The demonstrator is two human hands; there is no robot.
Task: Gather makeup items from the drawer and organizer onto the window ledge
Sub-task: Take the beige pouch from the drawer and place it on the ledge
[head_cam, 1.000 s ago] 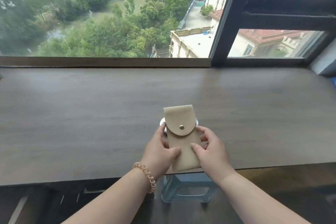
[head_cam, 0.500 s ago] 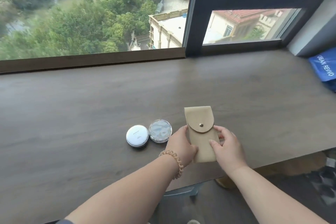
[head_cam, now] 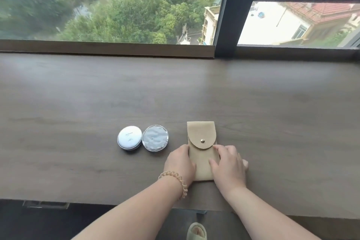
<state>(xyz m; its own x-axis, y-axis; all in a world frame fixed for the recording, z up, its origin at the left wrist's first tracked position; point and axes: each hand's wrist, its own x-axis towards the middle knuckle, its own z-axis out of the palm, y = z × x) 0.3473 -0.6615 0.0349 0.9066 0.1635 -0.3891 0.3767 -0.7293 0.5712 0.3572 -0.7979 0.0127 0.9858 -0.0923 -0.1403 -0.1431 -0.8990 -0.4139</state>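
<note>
Pouch: a beige suede-like flap pouch with a brass snap (head_cam: 201,148) lay flat on the ledge, low and right of centre in the frame, flap closed.
Left hand: the left hand (head_cam: 180,163) pressed the pouch's left edge, fingers curled loosely against it, thumb hidden.
Right hand: the right hand (head_cam: 228,163) lay half open over the pouch's right side, fingertips on the fabric; whether it gripped or only rested could not be told.
Compacts: a round white lidded compact (head_cam: 129,137) and a round silver-rimmed compact with a pale rippled top (head_cam: 155,140) sat touching each other, just left of the pouch and apart from it.
Ledge: the dark wood-grain window ledge (head_cam: 78,93) ran across the middle of the frame; its near edge passed just beneath the wrists.
Risk, edge: the pouch's lower end sat near that edge, so a backward drag of the hands would likely pull it off.
Risk, compacts: a leftward sweep of the left hand could knock the silver-rimmed compact and roll it.
Risk, snap: pressing on the soft body might pop the flap if the contents shifted.
</note>
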